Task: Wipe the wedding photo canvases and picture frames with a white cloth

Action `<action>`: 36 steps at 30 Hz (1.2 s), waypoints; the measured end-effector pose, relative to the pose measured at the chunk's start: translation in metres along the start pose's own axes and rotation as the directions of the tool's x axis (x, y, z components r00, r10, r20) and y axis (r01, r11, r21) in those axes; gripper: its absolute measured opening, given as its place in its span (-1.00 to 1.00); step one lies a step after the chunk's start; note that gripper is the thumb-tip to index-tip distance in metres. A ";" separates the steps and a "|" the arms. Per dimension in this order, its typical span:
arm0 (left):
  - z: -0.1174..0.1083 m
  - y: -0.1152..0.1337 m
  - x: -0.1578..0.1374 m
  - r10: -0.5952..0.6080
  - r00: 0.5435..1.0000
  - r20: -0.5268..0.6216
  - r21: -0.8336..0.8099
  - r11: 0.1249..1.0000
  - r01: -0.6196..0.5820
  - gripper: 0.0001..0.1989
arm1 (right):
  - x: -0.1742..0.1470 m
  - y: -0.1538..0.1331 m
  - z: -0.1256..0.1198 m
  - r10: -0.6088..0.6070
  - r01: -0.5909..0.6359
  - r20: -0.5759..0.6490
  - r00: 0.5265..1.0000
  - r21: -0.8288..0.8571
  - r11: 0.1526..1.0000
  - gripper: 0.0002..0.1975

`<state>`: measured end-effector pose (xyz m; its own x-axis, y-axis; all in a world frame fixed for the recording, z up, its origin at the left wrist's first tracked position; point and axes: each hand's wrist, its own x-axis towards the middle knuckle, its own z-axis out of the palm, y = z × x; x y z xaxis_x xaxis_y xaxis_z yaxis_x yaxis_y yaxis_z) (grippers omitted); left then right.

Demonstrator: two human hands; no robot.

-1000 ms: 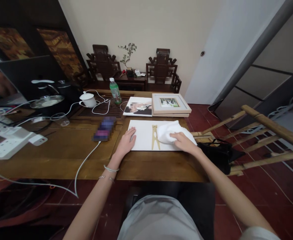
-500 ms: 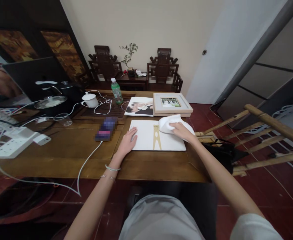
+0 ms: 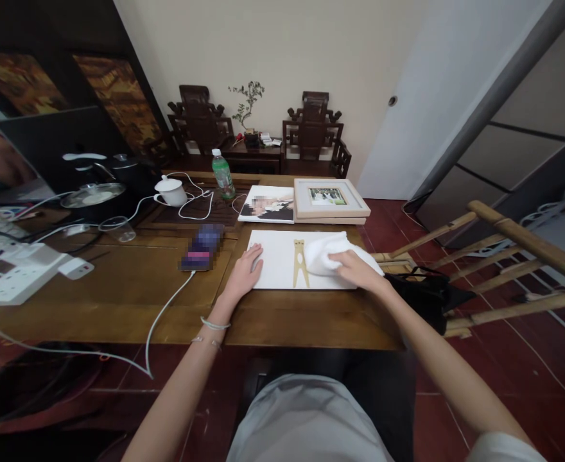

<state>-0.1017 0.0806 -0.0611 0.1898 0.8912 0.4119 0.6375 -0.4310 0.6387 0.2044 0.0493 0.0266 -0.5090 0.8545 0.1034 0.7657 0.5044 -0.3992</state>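
Observation:
A flat white board (image 3: 277,264) lies on the wooden table, with a tan figure like a clothes peg (image 3: 300,264) on its face. My left hand (image 3: 246,268) rests flat on the board's left edge, fingers stretched out. Over the right part of the board, my right hand (image 3: 357,268) is closed on a bunched white cloth (image 3: 321,254) and presses it to the surface. The cloth covers the board's right side and hangs past its edge.
Behind the board lie a photo print (image 3: 267,204) and stacked picture frames (image 3: 332,200). A phone (image 3: 202,248) on a cable is to the left. Further left are a bottle (image 3: 223,174), a lidded cup (image 3: 171,192) and a power strip (image 3: 10,281). A bamboo chair (image 3: 528,253) stands right.
My right hand has moved the white cloth towards me and slightly to the right across the board. My left hand stays at the left edge.

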 end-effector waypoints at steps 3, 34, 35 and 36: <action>-0.001 0.000 0.000 0.001 1.000 0.003 0.004 1.000 -0.001 -0.60 | 0.043 0.019 -0.001 0.020 -0.022 -0.067 0.998 -0.027 0.999 -0.77; -0.002 0.001 0.000 0.000 1.000 0.012 0.014 1.000 0.000 -0.58 | 0.075 -0.004 0.031 0.040 -0.044 -0.098 0.994 -0.043 0.998 -0.67; -0.002 0.001 0.000 -0.002 1.000 0.017 0.019 1.000 0.002 -0.58 | 0.079 -0.011 0.038 0.020 -0.025 -0.088 0.996 -0.053 0.998 -0.63; -0.003 0.002 0.000 -0.005 1.000 0.020 0.023 1.000 0.005 -0.57 | 0.079 -0.019 0.044 -0.009 0.004 -0.073 0.997 -0.070 0.998 -0.60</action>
<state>-0.1025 0.0798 -0.0582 0.2017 0.8961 0.3955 0.6552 -0.4236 0.6255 0.1327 0.1023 0.0025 -0.4858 0.8568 0.1731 0.7892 0.5151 -0.3344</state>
